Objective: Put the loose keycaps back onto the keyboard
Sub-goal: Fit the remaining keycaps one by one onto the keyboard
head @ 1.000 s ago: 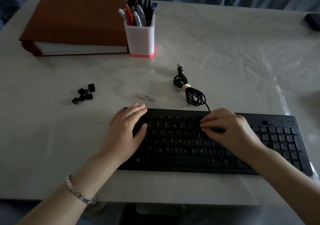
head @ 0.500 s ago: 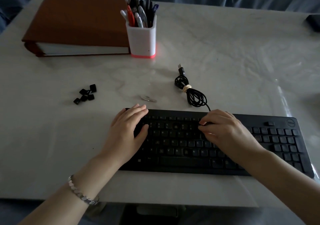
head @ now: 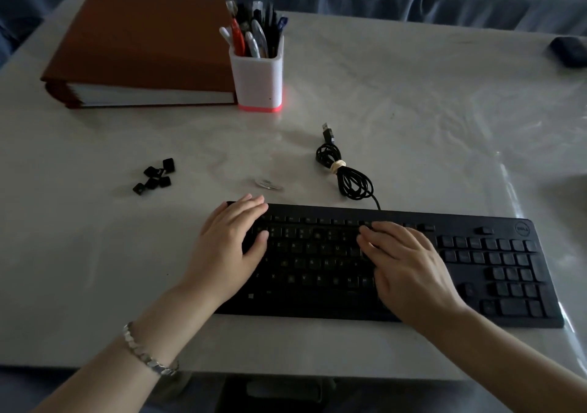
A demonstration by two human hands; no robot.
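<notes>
Keycaps (head: 154, 176) heaped well left of keyboard (head: 495, 257). Left hand (head: 233, 244) flat, steadying it; right hand (head: 409, 269) relaxed, empty, fingertips on keys. Best push straight down.

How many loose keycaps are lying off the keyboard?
6 keycaps, in one tight cluster on the table, left of and beyond the keyboard; overlap and dim light may hide more.

The black rectangular plastic keyboard (head: 317, 263) lies on the white table (head: 413, 95). The loose black plastic keycaps (head: 155, 176) lie behind it, to the left. The coiled black cable (head: 346, 174) lies directly behind it.
</notes>
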